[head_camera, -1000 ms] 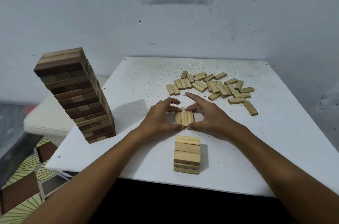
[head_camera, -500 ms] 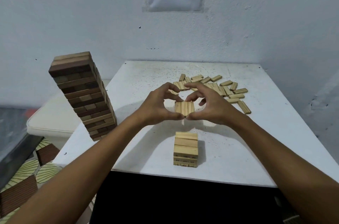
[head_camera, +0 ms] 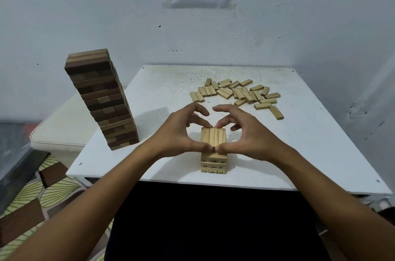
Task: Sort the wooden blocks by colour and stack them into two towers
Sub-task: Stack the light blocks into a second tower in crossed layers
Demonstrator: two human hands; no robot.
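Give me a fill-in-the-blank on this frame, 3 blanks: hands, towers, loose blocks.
1. Both hands, left hand and right hand, hold a layer of ____ light blocks side by side.
2. The layer sits over the ____ tower.
3. The loose blocks on the table are all ____ in colour, unlike the dark tower.

Missing words: three; light; light

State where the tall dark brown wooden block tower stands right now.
In the head view, the tall dark brown wooden block tower stands at the square white table's left edge, left of both hands.
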